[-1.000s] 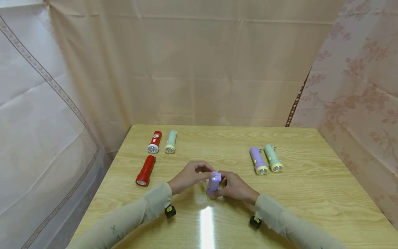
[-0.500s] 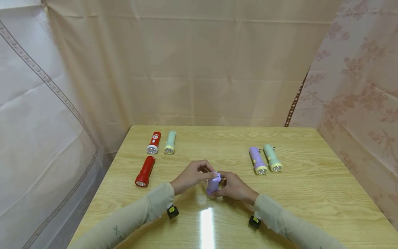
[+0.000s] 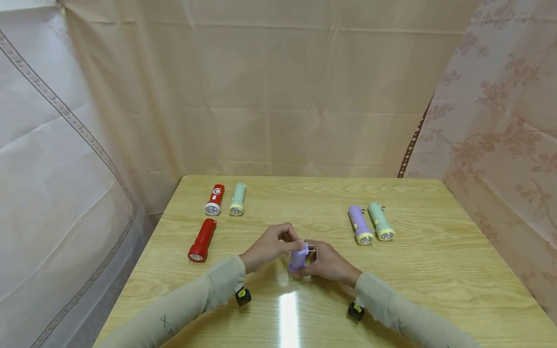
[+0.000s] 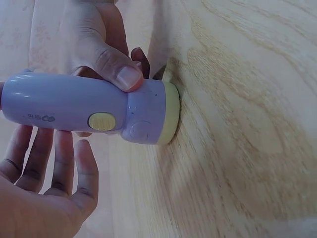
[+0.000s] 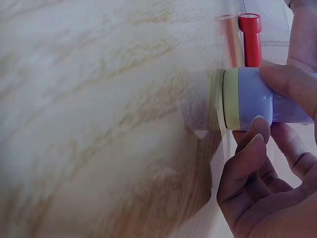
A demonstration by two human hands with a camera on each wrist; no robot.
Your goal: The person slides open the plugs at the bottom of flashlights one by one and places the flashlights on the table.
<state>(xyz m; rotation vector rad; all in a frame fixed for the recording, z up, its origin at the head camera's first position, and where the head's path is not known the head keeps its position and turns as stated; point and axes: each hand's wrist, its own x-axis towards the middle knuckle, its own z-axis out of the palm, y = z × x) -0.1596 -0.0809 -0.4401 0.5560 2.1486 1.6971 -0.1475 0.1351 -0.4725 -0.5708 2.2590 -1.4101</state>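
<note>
A purple flashlight (image 3: pixel 298 260) stands upright, lens end down on the wooden table, between both hands. Its yellow rim (image 4: pixel 171 113) faces the tabletop, and a yellow switch (image 4: pixel 102 121) shows on its side. My left hand (image 3: pixel 271 247) pinches the upper end, thumb on top and fingertips against the body. Low on the flashlight, my right hand (image 3: pixel 331 263) grips the wide head, its thumb (image 5: pixel 282 79) lying across it. Two metal plug prongs (image 3: pixel 311 248) stick out from the upper end toward the right hand.
On the left of the table lie a red-and-white flashlight (image 3: pixel 215 199), a mint green one (image 3: pixel 238 199) and a red one (image 3: pixel 202 240). On the right, another purple flashlight (image 3: pixel 360 224) lies beside a mint green one (image 3: pixel 381 221). A curtain hangs behind the table (image 3: pixel 435 290).
The metal prongs have come into sight at the flashlight's upper end, now sticking out to the right. My left thumb has shifted slightly right over the top; the right hand keeps its grip.
</note>
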